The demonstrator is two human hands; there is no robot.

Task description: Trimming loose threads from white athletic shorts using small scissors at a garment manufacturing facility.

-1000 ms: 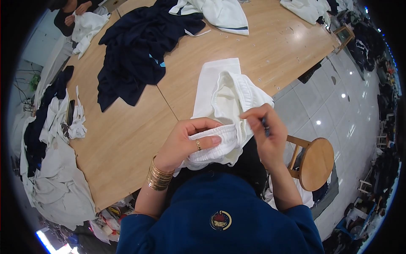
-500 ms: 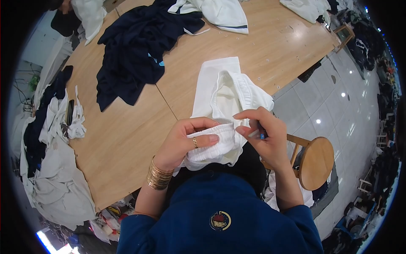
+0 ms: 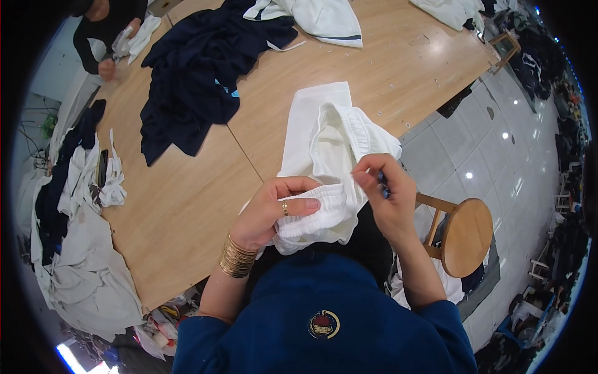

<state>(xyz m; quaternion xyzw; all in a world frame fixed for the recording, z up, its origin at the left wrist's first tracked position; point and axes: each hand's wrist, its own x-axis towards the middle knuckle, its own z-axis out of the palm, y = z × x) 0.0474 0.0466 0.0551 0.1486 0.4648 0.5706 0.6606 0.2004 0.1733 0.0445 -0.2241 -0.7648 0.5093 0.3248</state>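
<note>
White trousers or shorts (image 3: 303, 134) with a gathered elastic waistband (image 3: 333, 209) lie partly on the table and partly over my lap. My left hand (image 3: 265, 209) pinches the waistband, thumb on top and fingers tucked under the fabric. Just right of the waistband, my right hand (image 3: 393, 202) is raised and apart from it, fingers curled in with thumb and forefinger close together. Within its palm shows a small dark tool (image 3: 383, 185) with a bit of blue, mostly hidden by the fingers.
The wooden table (image 3: 193, 206) bears a dark navy garment heap (image 3: 190, 87) and white garments (image 3: 324, 22). Another person's hand (image 3: 107, 70) works at the far left. Pale cloth (image 3: 87, 274) hangs at the left edge. A round wooden stool (image 3: 467, 238) stands right.
My right hand has drawn back rightward from the waistband, its fingers more curled. The left hand keeps its hold. At the far left, the other person's arms and hands have come into view.
</note>
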